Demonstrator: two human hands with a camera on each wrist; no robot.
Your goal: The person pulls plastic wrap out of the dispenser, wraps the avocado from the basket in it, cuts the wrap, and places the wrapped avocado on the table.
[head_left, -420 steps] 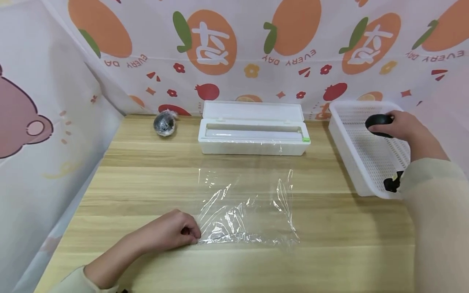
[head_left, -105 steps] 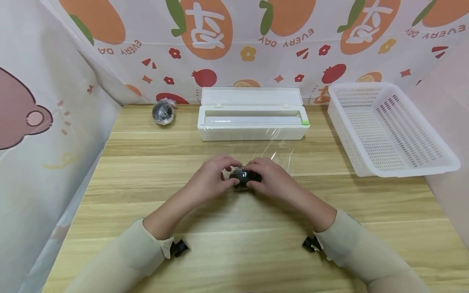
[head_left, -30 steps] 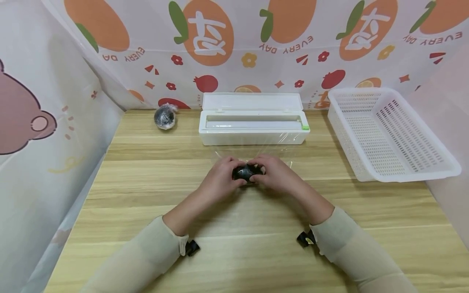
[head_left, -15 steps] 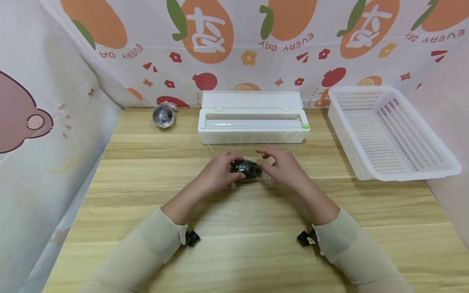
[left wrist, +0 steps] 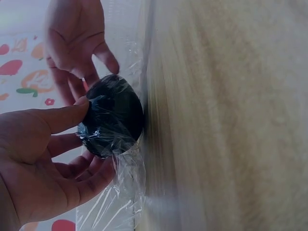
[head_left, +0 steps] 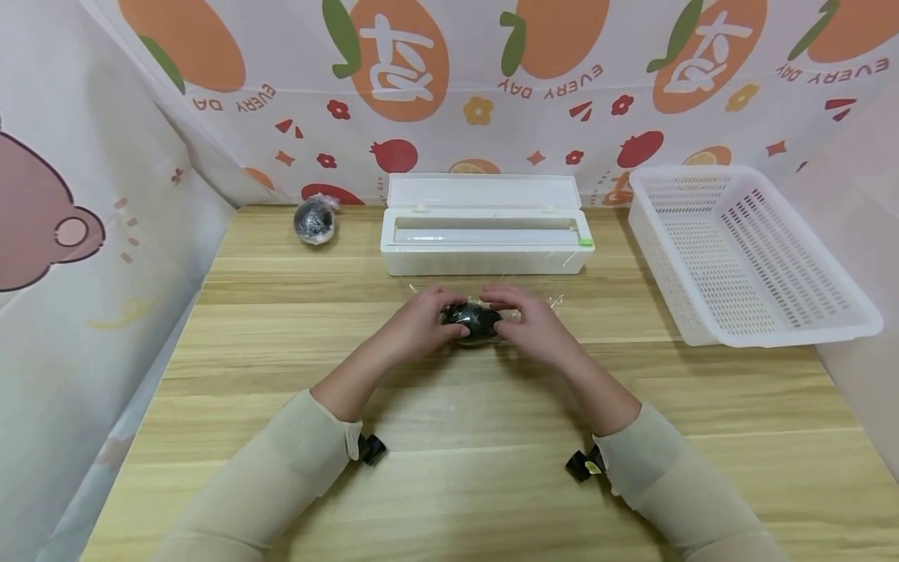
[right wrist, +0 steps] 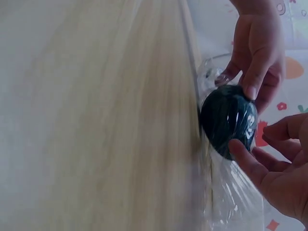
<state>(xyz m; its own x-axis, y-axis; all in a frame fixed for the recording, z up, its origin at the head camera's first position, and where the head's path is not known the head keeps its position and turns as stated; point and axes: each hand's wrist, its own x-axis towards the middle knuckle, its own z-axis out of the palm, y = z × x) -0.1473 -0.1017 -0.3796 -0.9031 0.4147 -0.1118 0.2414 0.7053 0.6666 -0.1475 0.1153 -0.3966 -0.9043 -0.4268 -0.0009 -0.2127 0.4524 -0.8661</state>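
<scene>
We logged, largest first:
- wooden table;
- white basket, far right;
- white wrap dispenser, lid up;
- cling film sheet under hands;
- left hand, right hand, each gripped 1 dark ball at table centre, film-covered;
- 1 wrapped ball, back left.

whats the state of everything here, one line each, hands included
dark ball: on the table, partly wrapped in cling film, held between both hands
cling film: crumpled round the ball, loose edge on the table
left hand: thumb and fingers curled on the ball
right hand: fingers curled on the ball
film dispenser box: lid open
white basket: upright, nothing visible inside
second ball: fully wrapped, lying apart at back left
</scene>
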